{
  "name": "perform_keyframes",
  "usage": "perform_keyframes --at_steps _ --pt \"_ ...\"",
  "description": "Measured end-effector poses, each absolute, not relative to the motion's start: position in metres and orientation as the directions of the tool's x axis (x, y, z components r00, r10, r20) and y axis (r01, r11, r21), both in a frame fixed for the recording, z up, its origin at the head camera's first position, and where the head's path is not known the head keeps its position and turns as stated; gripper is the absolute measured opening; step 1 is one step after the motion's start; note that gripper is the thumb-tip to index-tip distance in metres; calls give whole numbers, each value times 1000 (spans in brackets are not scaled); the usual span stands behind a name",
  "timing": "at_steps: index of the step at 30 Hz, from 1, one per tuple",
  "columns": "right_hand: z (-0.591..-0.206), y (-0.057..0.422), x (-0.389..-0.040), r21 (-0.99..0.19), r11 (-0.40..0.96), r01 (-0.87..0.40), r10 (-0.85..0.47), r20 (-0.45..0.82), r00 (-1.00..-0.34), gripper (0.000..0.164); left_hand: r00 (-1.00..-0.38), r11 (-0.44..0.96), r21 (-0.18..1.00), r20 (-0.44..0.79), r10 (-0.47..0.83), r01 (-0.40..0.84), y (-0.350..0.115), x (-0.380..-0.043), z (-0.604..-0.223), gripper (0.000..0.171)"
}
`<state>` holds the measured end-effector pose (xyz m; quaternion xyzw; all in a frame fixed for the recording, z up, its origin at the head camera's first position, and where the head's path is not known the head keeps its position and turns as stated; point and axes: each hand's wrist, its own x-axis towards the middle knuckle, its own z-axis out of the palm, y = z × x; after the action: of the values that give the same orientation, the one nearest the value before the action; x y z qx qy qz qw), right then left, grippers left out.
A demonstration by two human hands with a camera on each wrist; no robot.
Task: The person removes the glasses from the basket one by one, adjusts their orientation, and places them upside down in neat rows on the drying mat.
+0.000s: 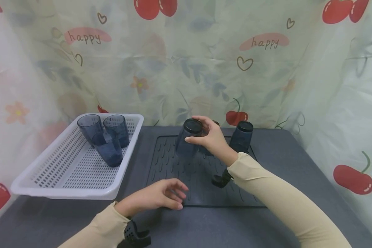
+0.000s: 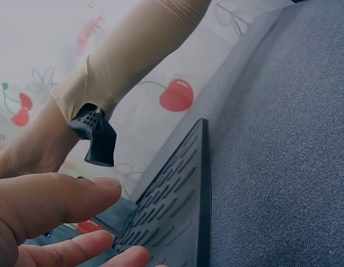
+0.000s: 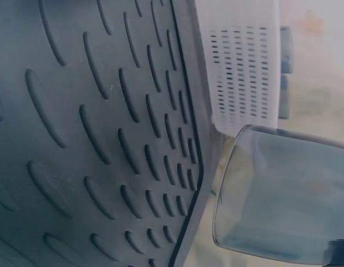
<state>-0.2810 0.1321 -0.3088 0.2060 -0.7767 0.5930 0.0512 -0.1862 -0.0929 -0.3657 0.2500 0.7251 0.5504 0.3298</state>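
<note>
My right hand (image 1: 215,139) grips a blue-tinted drinking glass (image 1: 185,141) near its base, which faces up. In the right wrist view the mouth of this glass (image 3: 283,194) points toward the black ridged drying mat (image 3: 105,139) and looks apart from it. Another upturned glass (image 1: 241,136) stands on the mat to the right, and one more is mostly hidden behind my right hand. Over the mat's front left edge hovers my left hand (image 1: 161,194), its fingers loosely bent with nothing in them.
To the left, a white perforated basket (image 1: 68,193) holds three tinted glasses (image 1: 110,148), mouths up and leaning. A grey cloth-like surface (image 1: 229,227) lies under the basket and mat. Printed curtains (image 1: 186,69) hang behind and at both sides.
</note>
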Motion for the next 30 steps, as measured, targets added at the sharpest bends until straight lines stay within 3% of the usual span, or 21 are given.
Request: perform_keyframes --at_steps 12,30 --pt "-311 120 -302 -933 204 -298 -216 254 -943 71 -657 262 965 -207 725 -16 -95 -187 -365 51" --pt "-320 107 -315 -931 194 -309 -186 275 -943 69 -661 267 964 -202 723 -2 -97 -189 -367 48"
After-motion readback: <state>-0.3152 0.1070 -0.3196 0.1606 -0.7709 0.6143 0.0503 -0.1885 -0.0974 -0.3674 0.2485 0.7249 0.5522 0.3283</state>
